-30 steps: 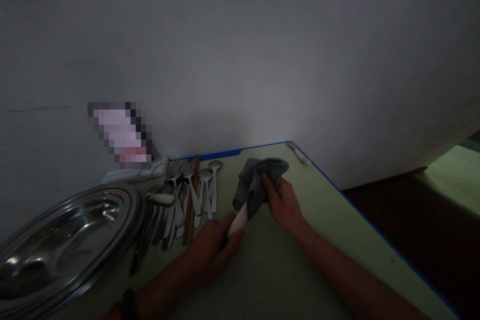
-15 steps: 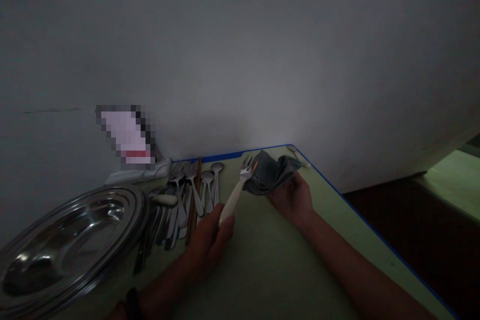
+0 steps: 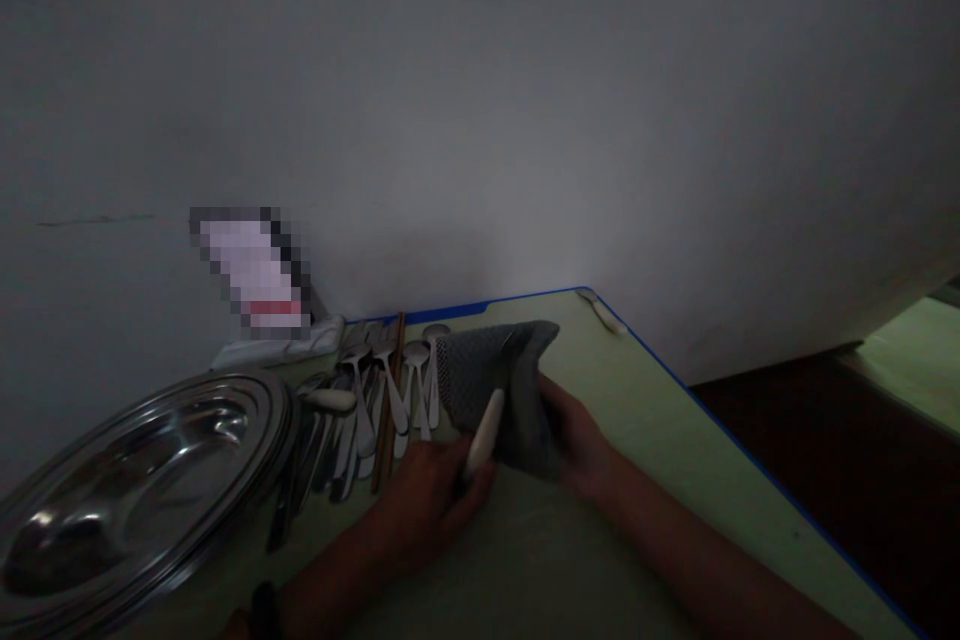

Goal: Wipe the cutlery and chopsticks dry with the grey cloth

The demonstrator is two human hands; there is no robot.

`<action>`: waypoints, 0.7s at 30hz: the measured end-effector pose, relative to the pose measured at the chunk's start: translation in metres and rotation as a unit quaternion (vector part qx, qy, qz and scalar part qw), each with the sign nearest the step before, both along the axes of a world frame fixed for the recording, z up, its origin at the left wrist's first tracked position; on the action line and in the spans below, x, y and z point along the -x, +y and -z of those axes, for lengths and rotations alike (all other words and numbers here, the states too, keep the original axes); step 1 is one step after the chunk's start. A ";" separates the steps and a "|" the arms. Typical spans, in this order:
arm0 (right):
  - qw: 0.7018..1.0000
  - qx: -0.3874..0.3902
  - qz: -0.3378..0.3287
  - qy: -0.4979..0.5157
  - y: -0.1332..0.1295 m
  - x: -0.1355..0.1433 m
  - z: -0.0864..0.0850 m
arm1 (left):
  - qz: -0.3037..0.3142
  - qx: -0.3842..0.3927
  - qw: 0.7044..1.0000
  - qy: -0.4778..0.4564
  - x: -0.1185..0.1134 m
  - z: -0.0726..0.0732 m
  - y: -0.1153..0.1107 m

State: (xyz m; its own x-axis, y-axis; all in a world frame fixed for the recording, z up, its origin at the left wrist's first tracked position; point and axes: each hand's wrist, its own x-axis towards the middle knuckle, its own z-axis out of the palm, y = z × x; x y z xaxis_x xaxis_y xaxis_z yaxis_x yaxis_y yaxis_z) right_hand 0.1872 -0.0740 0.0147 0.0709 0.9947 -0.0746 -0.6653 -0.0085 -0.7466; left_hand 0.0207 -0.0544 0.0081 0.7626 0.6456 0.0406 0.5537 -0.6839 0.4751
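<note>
My left hand [image 3: 450, 485] is closed round the pale handle of a fork [image 3: 487, 425] and holds it upward at a slant. The fork's head lies against a grey cloth [image 3: 480, 370] and is mostly hidden by it. My right hand [image 3: 574, 435] grips the cloth from behind and from the right, its fingers largely covered by the fabric. Just left of the cloth, several spoons [image 3: 386, 360], forks and knives lie in a row on the pale green table [image 3: 555, 560], with brown chopsticks [image 3: 384, 420] among them.
Stacked oval metal trays [image 3: 255, 400] stand at the left. Behind them a blurred-out upright panel [image 3: 251, 265] rests on a white base [image 3: 300, 345] by the wall. Another pale-handled utensil [image 3: 604, 313] lies at the table's far right corner. A dark floor [image 3: 825, 450] shows at the right.
The cloth has moved left and toward me and opened out, now covering the fork's head. My right hand has come nearer to my left hand, which has shifted slightly right and down.
</note>
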 end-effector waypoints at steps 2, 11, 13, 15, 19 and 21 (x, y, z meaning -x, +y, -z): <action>0.999 -0.007 -0.017 0.029 0.000 0.004 0.003 | 0.044 -0.008 0.999 -0.010 -0.001 -0.002 0.000; 0.963 -0.088 0.100 -0.236 0.006 -0.008 0.010 | 0.062 -0.013 0.997 -0.037 -0.001 -0.002 0.004; 0.929 -0.087 0.147 -0.330 0.004 -0.012 0.006 | 0.068 0.006 0.997 -0.037 -0.002 -0.003 0.003; 0.903 -0.078 0.176 -0.384 0.003 -0.014 0.004 | 0.073 0.011 0.996 -0.038 -0.002 -0.005 0.002; 0.914 -0.025 0.179 -0.363 0.004 -0.015 0.004 | 0.080 0.020 0.996 -0.041 -0.001 -0.009 -0.001; 0.938 0.007 0.181 -0.295 0.005 -0.017 0.007 | 0.073 0.025 0.996 -0.045 0.000 -0.009 -0.001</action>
